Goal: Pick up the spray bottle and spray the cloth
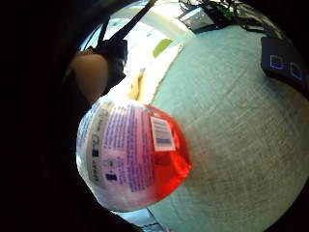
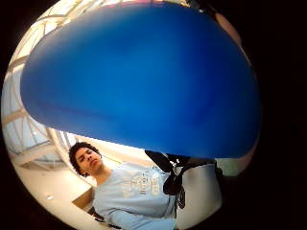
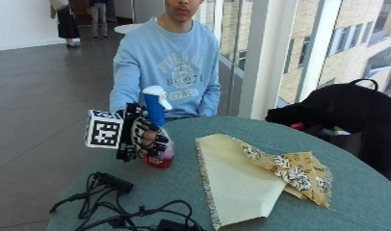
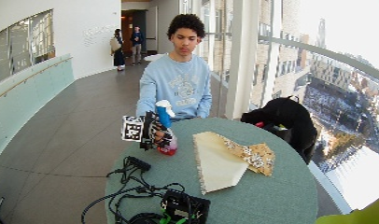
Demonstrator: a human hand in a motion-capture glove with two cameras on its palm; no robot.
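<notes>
A spray bottle [image 3: 158, 126] with a blue neck, white nozzle and red liquid is held just above the round table [image 3: 349, 202], near its left edge. My gloved right hand [image 3: 143, 134] grips the bottle's body, fingers curled round it. The nozzle points toward the cloth [image 3: 247, 178], a cream and floral-patterned piece lying partly folded at the table's middle. In the little finger side palm view the labelled bottle base [image 1: 133, 157] hangs over the grey-green tabletop [image 1: 241, 135], with the cloth [image 1: 159, 72] beyond. The blue neck [image 2: 139, 81] fills the thumb side palm view.
Black cables and a power strip [image 3: 115, 183] lie on the table's near left. A black bag [image 3: 349, 115] sits beside the table's far right edge. Windows and a white column [image 3: 266, 57] stand behind the table. In the wide outside view a black device [image 4: 185, 206] rests at the front.
</notes>
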